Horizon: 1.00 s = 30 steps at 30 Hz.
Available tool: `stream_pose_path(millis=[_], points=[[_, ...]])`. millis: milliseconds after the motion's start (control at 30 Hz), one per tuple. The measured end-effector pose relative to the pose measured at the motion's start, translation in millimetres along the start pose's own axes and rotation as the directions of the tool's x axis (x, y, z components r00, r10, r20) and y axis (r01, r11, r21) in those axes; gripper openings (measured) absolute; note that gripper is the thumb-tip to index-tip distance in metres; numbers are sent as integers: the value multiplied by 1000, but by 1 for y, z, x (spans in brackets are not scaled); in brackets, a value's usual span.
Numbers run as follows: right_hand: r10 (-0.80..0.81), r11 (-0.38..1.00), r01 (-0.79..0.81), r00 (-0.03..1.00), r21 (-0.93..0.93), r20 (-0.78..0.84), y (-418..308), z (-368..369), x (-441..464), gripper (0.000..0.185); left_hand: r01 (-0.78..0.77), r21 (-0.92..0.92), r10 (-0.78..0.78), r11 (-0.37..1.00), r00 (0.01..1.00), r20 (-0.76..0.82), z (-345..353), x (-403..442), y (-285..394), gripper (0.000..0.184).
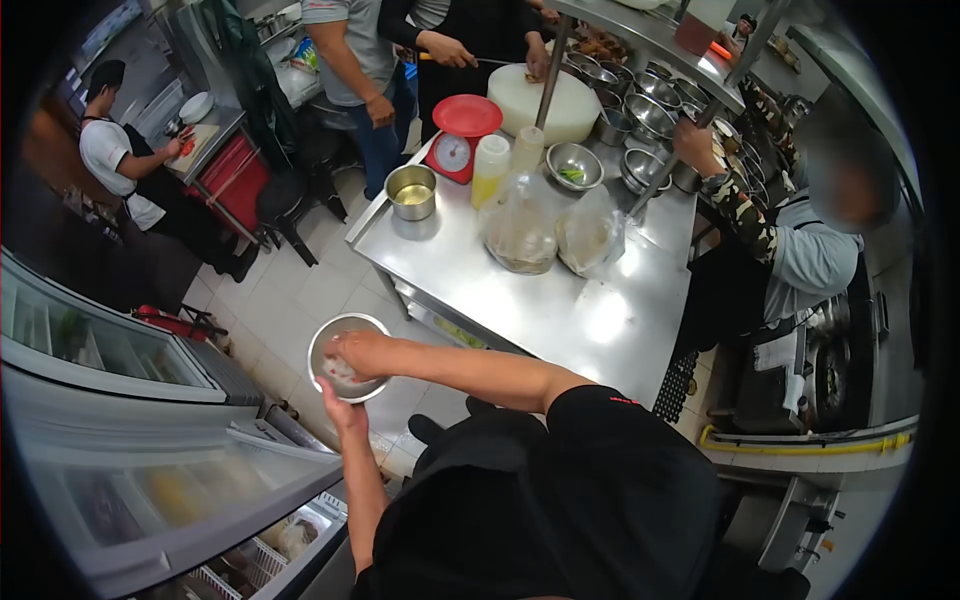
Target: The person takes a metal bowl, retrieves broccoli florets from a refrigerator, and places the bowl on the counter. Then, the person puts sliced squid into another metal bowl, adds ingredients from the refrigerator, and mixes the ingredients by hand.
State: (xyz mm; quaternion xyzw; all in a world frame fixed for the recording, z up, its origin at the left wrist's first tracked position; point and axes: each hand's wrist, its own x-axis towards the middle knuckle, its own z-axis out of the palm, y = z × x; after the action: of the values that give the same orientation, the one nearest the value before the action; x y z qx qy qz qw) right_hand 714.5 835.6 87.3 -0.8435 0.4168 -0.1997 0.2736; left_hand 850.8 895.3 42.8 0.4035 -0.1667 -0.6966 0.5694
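A steel mixing bowl hangs in the air over the tiled floor, tilted towards me. My left hand grips it by the near rim and underside. My right hand reaches across from the right and dips into the bowl. Inside lies some pale, wet food with small reddish bits, touched by the right fingers. Those fingertips are partly hidden, so their grip on the food is unclear.
To the left, a fridge door stands open above a drawer with white baskets. Ahead is a steel table bearing a pot, red scale, squeeze bottles and plastic bags. Co-workers stand around it, one at right.
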Motion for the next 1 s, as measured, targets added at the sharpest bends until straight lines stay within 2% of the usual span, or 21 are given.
stream_pose_path(millis=[33, 67, 133, 167, 200, 267, 300, 333, 400, 433, 467, 533, 600, 667, 733, 767, 800, 833, 867, 933, 1000], points=[[-86, 991, 69, 986, -117, -145, -5, -6, -12, 64, -13, -24, 15, 1000, 998, 54, 3, -5, 2, 64], [-84, 991, 68, 986, -115, -141, -4, -12, -20, 64, -23, -50, 29, 998, 994, 105, 6, -8, 0, 65], [2, 991, -3, 1000, -133, -4, -6, -13, -19, 56, -66, 20, 63, 998, 992, 112, 12, -14, -11, 67], [89, 995, -82, 989, -65, 115, 9, 1, -6, 45, -37, 17, 36, 999, 999, 30, 19, -18, -16, 67], [86, 995, -79, 989, -60, 120, 19, 11, -1, 45, -8, 12, 8, 1000, 999, -54, 22, -22, -21, 67], [-31, 987, 17, 996, -162, -84, 16, 7, -2, 47, 27, -3, -27, 1000, 997, -75, 25, -28, -22, 66], [-61, 992, 63, 998, -105, 17, 10, -6, -11, 46, -8, 14, 9, 1000, 994, -112, 31, -35, -21, 66], [-61, 992, 64, 998, -104, 31, -2, -24, -24, 46, -42, 26, 45, 999, 988, -150, 38, -41, -21, 65], [-137, 959, 105, 985, -262, -109, -22, -45, -46, 42, -74, -19, 70, 997, 988, -139, 37, -39, -22, 62], [-11, 971, 4, 1000, -239, -29, -31, -47, -49, 48, -75, -11, 75, 997, 996, -53, 34, -35, -23, 60], [-11, 970, 4, 1000, -244, -24, -28, -42, -46, 48, -78, -1, 78, 997, 996, 36, 34, -35, -24, 59], [189, 981, -172, 950, -88, 250, -7, -23, -22, 59, -56, -33, 56, 998, 998, 4, 38, -36, -30, 59], [178, 972, -141, 963, -187, 201, -3, -20, -22, 65, 8, -35, -10, 999, 997, -73, 40, -41, -27, 59], [21, 993, 15, 952, -115, 306, -41, -75, -52, 59, 23, -51, -28, 998, 995, -98, 43, -48, -17, 61], [-1, 986, 54, 947, -158, 320, -41, -69, -56, 57, 6, -67, 7, 998, 983, 186, 34, -50, -8, 63], [23, 975, 42, 958, -217, 287, -36, -58, -56, 55, 35, -79, -13, 996, 963, 268, 34, -48, -5, 64], [43, 962, 27, 967, -272, 251, -33, -47, -55, 54, 37, -86, -14, 996, 965, 263, 30, -44, -8, 64], [138, 982, -91, 941, -163, 310, -26, -38, -45, 47, 83, -66, -63, 994, 964, 259, 25, -37, -14, 63], [132, 983, -80, 936, -167, 325, -11, -23, -36, 47, 125, -50, -109, 991, 962, 249, 22, -32, -16, 62], [219, 915, -148, 963, -375, 154, 12, 11, -23, 50, 146, -62, -137, 987, 981, 134, 29, -41, -11, 61], [81, 988, -59, 985, -142, 151, -22, -22, -40, 53, 76, -38, -75, 996, 996, 39, 29, -43, -9, 60]])
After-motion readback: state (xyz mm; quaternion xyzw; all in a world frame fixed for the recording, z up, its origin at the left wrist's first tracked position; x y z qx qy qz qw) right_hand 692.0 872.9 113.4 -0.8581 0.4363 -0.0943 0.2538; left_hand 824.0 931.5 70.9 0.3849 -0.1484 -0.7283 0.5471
